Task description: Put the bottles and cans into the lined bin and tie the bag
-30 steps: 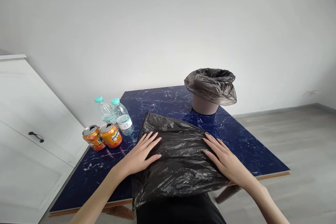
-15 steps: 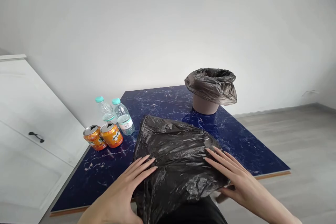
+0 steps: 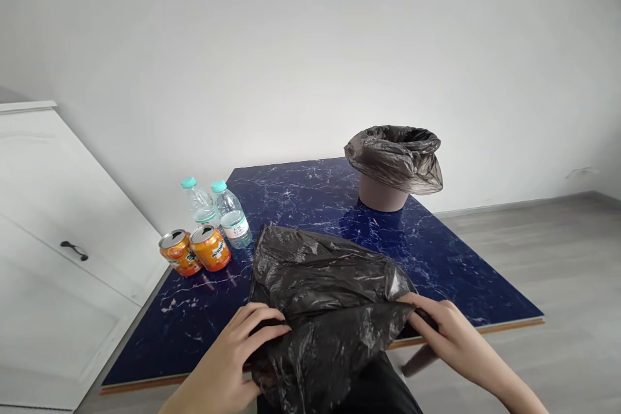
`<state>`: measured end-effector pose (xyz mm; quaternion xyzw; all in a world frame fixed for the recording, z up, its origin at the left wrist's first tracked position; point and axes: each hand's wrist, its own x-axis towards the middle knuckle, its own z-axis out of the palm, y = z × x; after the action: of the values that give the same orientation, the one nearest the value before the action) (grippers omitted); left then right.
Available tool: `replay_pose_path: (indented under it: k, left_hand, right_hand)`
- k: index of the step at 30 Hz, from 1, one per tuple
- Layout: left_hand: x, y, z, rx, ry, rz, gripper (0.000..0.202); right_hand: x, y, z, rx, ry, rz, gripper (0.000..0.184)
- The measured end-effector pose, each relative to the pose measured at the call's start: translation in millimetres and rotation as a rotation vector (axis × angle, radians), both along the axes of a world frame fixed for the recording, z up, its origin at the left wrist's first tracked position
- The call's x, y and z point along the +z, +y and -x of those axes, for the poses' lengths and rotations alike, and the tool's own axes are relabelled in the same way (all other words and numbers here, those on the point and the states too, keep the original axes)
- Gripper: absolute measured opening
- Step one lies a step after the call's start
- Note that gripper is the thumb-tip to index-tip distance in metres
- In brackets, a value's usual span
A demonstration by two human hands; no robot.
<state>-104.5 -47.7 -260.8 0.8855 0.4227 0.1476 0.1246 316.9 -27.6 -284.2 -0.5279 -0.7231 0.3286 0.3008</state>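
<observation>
A black plastic garbage bag (image 3: 330, 278) lies crumpled across the front of the table, its near part hanging over the edge. At its left side, my left hand (image 3: 233, 352) has curled fingers on top and the thumb underneath, gripping the plastic. My right hand (image 3: 446, 330) pinches the bag's right edge between thumb and fingers. Some fingertips of both hands are hidden by folds.
On the blue marbled table (image 3: 301, 191), a bin (image 3: 383, 194) with a black liner stands at the back right. Two orange cans (image 3: 211, 249) and two clear bottles (image 3: 235, 223) with turquoise caps stand left. A white cabinet (image 3: 58, 297) is beside the table.
My fingers went from lying stretched over the bag to curling around it. The right hand now pinches its edge, and the bag's near part has bunched and folded.
</observation>
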Motion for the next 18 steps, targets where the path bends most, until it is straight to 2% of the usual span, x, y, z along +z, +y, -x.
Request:
replay_pose_path:
  k: [3, 5, 9, 11, 14, 18]
  left_hand:
    - [8.8, 5.6, -7.5, 0.008, -0.121, 0.055, 0.035]
    - [11.5, 11.2, -12.1, 0.101, -0.214, 0.103, 0.027]
    - [14.0, 26.8, -18.4, 0.355, -0.363, 0.251, 0.047]
    - [18.6, 36.5, -20.3, 0.441, -0.415, 0.264, 0.055]
    - [28.8, 50.4, -22.5, 0.504, -0.448, 0.196, 0.057]
    - [37.3, 64.2, -23.3, 0.551, -0.421, 0.051, 0.046]
  right_hand:
    - [2.5, 8.8, 5.1, -0.077, 0.072, 0.050, 0.042]
    - [4.2, 17.3, 8.2, -0.100, 0.139, 0.048, 0.042]
    - [3.6, 35.9, 10.9, -0.124, 0.159, 0.078, 0.047]
    - [2.5, 44.2, 10.7, -0.113, 0.111, 0.094, 0.049]
    - [3.1, 54.7, 9.9, -0.096, 0.035, 0.085, 0.050]
    - [5.5, 66.3, 10.2, -0.068, -0.041, 0.062, 0.050]
